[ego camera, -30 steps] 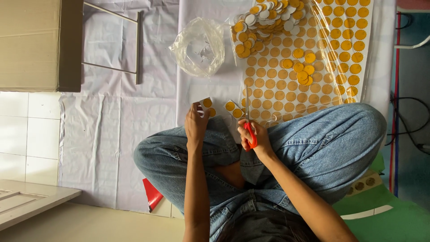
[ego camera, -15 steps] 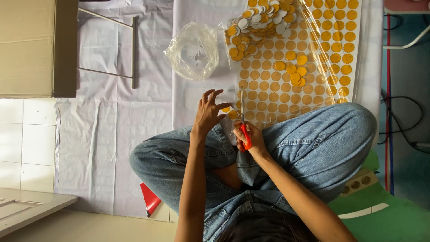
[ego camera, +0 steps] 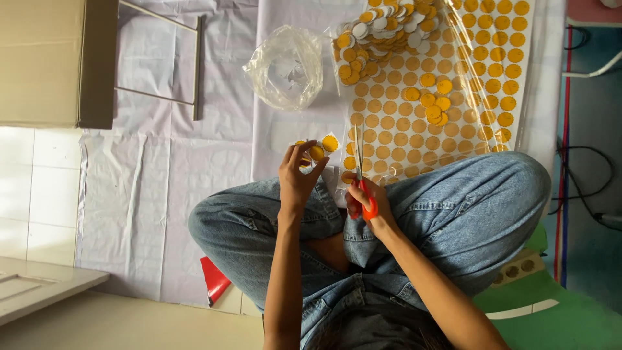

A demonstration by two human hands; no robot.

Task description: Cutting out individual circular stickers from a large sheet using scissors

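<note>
While cutting: person sits cross-legged.
Left hand (ego camera: 297,174): fingers pinch a small strip (ego camera: 317,150) by its edge.
Strip: thin, light, bendy, above the knee.
Right hand (ego camera: 366,202): fingers closed on scissors (ego camera: 363,185).

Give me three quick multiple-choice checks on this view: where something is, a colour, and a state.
1. Where does the crumpled clear plastic bag lie?
A. left of the pile of cut yellow discs
B. on the jeans
C. on the green mat

2. What colour are the scissors' handles?
A. blue
B. orange-red
C. black

3. What is the left hand doing?
A. resting flat
B. pinching a small strip of yellow discs in its fingers
C. holding the bag

A: the bag sits beside the pile. B: the loops show orange-red in the right hand. B: fingertips close on the strip.
</note>
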